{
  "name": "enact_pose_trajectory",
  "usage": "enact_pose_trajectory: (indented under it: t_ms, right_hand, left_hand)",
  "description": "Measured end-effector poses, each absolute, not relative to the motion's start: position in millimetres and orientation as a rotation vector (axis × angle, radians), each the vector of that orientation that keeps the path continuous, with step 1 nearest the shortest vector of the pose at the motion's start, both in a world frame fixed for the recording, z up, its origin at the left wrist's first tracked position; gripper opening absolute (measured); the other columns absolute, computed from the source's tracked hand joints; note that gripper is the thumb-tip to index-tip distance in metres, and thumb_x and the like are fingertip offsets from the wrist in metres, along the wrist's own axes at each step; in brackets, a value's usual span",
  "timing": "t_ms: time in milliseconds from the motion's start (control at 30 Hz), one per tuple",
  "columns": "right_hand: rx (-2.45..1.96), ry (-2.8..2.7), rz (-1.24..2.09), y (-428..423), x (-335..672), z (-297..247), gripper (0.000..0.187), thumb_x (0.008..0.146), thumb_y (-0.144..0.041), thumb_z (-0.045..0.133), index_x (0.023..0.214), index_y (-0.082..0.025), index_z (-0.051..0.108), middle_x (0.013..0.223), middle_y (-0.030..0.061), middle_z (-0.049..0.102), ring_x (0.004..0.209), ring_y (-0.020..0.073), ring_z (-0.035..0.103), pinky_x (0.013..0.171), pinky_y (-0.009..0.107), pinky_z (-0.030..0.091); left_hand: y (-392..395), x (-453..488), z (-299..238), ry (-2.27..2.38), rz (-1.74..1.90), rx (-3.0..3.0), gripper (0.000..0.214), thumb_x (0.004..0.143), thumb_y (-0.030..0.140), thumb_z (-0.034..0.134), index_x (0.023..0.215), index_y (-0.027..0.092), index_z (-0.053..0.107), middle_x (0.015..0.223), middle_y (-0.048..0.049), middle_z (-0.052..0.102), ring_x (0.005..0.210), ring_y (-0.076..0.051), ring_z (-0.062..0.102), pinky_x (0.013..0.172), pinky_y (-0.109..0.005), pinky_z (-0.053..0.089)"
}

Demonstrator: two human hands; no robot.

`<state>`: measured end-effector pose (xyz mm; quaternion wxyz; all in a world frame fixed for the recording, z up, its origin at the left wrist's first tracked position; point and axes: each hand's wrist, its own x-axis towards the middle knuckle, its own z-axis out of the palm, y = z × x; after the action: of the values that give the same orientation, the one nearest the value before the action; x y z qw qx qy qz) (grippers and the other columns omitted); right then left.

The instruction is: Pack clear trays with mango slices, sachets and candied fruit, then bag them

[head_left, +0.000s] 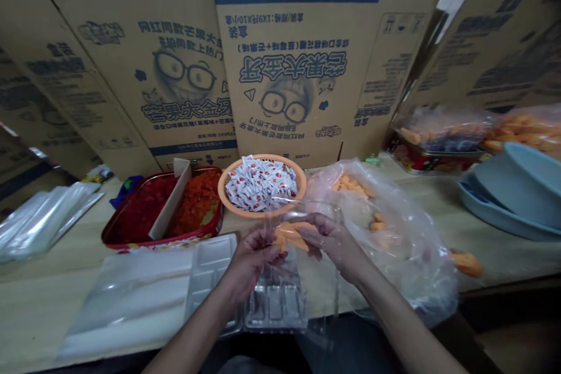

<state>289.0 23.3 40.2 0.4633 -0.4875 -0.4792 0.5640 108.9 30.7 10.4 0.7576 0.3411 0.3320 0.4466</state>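
My left hand (252, 257) and my right hand (328, 241) meet at the table's front middle, fingers closed around orange snack pieces (290, 235) inside a small clear bag (289, 216). Below the hands lies a clear plastic compartment tray (276, 307). Just behind them stands an orange bowl (225, 196) full of small white and red sachets (260, 182). A large clear plastic bag (403, 245) holding more orange snack pieces (350, 184) lies to the right of my right hand.
A red tray (109, 236) with a cardboard divider holds red and orange bits at the left. Clear bags (44, 216) lie far left, stacked clear trays (210, 269) and plastic film in front. Blue basins (512, 193) sit right. Cardboard boxes (298, 70) wall the back.
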Motion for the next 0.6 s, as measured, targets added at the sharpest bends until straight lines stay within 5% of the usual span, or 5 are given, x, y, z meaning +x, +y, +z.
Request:
enact_pose_trajectory:
  t_ms: [300, 600]
  right_hand:
    - [-0.895, -1.181, 1.557, 25.1, 268.9, 32.8, 0.048, 0.059, -0.031, 0.074, 0.105, -0.024, 0.060, 0.093, 0.0017, 0.064, 0.082, 0.0157, 0.057, 0.073, 0.027, 0.045]
    - [-0.987, -0.981, 1.378, 32.1, 259.4, 21.2, 0.029, 0.063, -0.042, 0.070, 0.075, -0.018, 0.058, 0.072, 0.0010, 0.062, 0.059, 0.0118, 0.052, 0.056, 0.025, 0.044]
  left_hand:
    - [27.0, 101.0, 1.6, 0.616, 0.944, 0.258, 0.029, 0.064, 0.014, 0.071, 0.092, 0.016, 0.061, 0.084, -0.0011, 0.065, 0.066, -0.008, 0.060, 0.067, -0.019, 0.047]
    - [28.3, 93.5, 8.8, 0.725, 1.066, 0.446, 0.028, 0.059, 0.010, 0.073, 0.086, 0.013, 0.064, 0.080, -0.0025, 0.067, 0.065, -0.011, 0.060, 0.065, -0.022, 0.046]
